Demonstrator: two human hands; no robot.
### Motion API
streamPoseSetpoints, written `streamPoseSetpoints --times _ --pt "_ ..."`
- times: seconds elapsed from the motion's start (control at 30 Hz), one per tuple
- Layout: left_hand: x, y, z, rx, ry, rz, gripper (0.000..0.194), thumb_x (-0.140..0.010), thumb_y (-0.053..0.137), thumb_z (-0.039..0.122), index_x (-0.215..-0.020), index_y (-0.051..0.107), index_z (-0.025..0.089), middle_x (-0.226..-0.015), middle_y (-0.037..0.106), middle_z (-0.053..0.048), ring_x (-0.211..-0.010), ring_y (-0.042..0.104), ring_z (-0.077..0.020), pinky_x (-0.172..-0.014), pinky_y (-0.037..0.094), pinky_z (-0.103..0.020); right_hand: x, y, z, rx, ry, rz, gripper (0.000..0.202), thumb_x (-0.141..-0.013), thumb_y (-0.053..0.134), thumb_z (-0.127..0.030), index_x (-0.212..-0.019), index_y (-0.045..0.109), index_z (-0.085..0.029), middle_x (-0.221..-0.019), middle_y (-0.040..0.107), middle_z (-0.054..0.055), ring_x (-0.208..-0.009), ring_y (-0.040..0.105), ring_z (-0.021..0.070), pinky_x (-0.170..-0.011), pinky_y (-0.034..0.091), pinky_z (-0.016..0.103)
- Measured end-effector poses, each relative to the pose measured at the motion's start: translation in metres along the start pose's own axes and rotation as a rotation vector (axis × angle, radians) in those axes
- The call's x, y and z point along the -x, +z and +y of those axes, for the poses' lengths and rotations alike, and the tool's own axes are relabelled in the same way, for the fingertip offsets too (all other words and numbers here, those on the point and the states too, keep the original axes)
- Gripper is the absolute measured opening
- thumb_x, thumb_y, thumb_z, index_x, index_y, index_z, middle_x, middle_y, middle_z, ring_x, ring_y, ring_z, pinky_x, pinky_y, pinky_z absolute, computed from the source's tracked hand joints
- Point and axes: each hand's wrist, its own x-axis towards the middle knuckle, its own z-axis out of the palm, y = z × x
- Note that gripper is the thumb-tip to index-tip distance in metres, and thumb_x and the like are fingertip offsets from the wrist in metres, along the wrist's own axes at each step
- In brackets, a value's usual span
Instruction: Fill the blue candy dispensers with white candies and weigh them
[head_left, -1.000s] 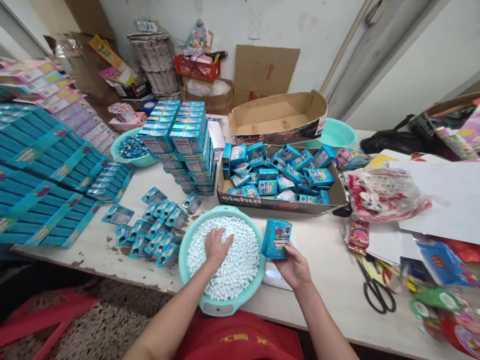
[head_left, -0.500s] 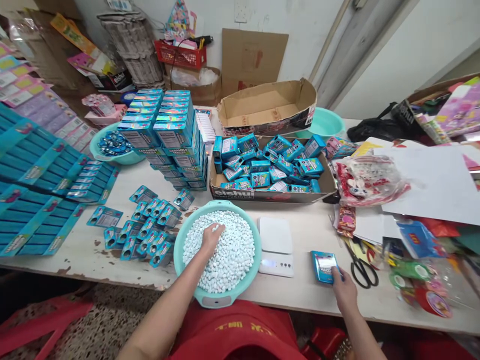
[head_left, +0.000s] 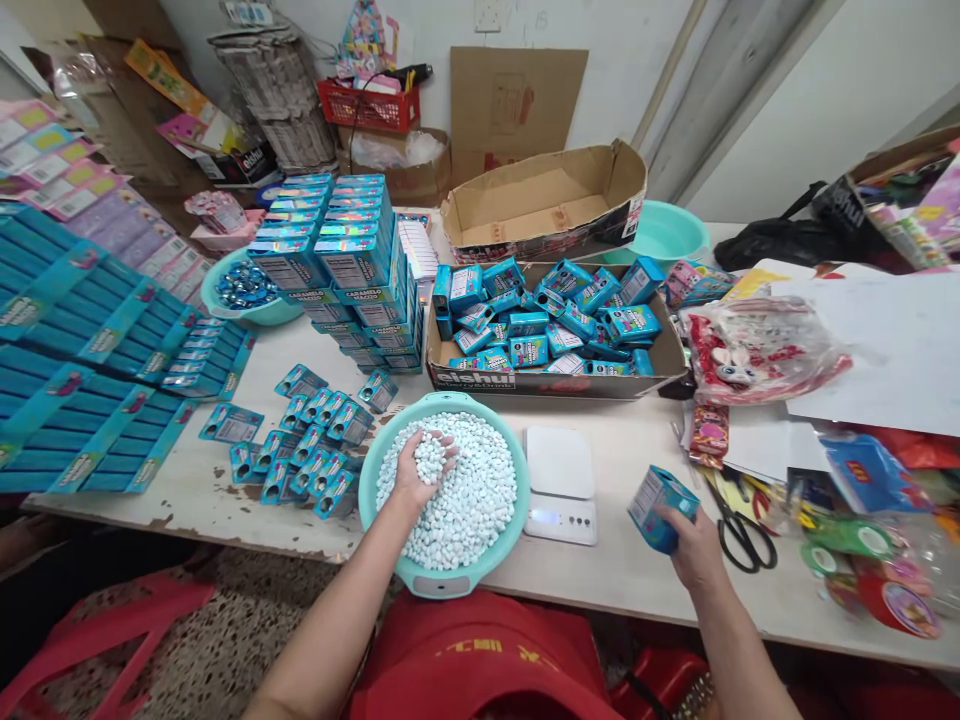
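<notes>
- Two hands show in the head view, the left hand (head_left: pixel 414 482) and the right hand (head_left: pixel 694 545), both over the white table (head_left: pixel 634 430).
- The left hand is palm up, its fingers half curled like a cup around some white pieces (head_left: pixel 465 525). It is inside the green bowl (head_left: pixel 370 490), which comes right up to the table's near edge.
- The right hand has its fingers and thumb bent around one blue box (head_left: pixel 660 508), held tilted, in from the near edge. I can't tell if the box touches the table.
- Just right of the bowl is a scale (head_left: pixel 559 462). White table top shows between it and the blue box, so there is room to move.
- Black scissors (head_left: pixel 750 548) lie close by the right hand, so that side is tight.
- Behind the bowl and scale, the long carton (head_left: pixel 555 382) full of boxes blocks the way to the far edge.
- Loose boxes (head_left: pixel 307 455) crowd the bowl's left.
</notes>
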Motion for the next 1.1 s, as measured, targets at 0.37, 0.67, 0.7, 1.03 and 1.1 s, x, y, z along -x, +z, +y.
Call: streamPoseSetpoints --times 0.37,0.67,0.7,1.03,1.1 --pt "0.049 0.037 0.012 -0.02 0.059 -0.151 0.015 -0.066 0.06 0.029 -0.071 0.052 0.016 -0.057 0.053 0.001 -0.042 0.047 -0.0084 -0.035 0.029 -0.016 0.117 0.14 -0.08 0.032 -0.29 -0.583 0.042 -0.064 0.076 -0.036 -0.1 0.061 -0.022 -0.093 0.067 0.004 -0.086 0.062 0.0231 -0.079 0.049 0.037" --pt "0.056 0.062 0.002 -0.078 0.443 -0.138 0.021 -0.065 0.065 0.032 -0.073 0.055 0.015 -0.062 0.058 0.001 -0.059 0.06 -0.0131 -0.057 0.046 -0.025 0.135 0.172 -0.072 0.302 -0.636 -0.6 0.031 -0.071 0.071 -0.031 -0.1 0.062 -0.026 -0.098 0.062 0.005 -0.096 0.056 0.0261 -0.087 0.044 0.042" --pt "0.053 0.06 0.001 -0.083 0.448 -0.132 0.022 -0.065 0.065 0.032 -0.076 0.056 0.016 -0.062 0.057 0.002 -0.058 0.06 -0.0129 -0.057 0.046 -0.025 0.135 0.173 -0.072 0.321 -0.639 -0.591 0.03 -0.072 0.07 -0.03 -0.1 0.061 -0.025 -0.098 0.062 0.005 -0.096 0.056 0.026 -0.086 0.044 0.042" --pt "0.057 0.066 0.006 -0.182 0.529 -0.136 0.026 -0.071 0.067 0.037 -0.067 0.053 0.015 -0.054 0.05 0.004 -0.051 0.054 -0.0103 -0.052 0.042 -0.022 0.141 0.173 -0.083 0.371 -0.684 -0.575 0.029 -0.073 0.069 -0.028 -0.1 0.059 -0.024 -0.098 0.063 0.005 -0.095 0.056 0.0257 -0.083 0.044 0.039" --pt "0.058 0.067 0.007 -0.192 0.515 -0.133 0.029 -0.07 0.068 0.038 -0.064 0.052 0.015 -0.054 0.051 0.003 -0.051 0.055 -0.0103 -0.052 0.042 -0.022 0.14 0.173 -0.084 0.385 -0.674 -0.566 0.029 -0.072 0.069 -0.03 -0.099 0.059 -0.024 -0.098 0.064 0.005 -0.095 0.057 0.0256 -0.083 0.044 0.039"
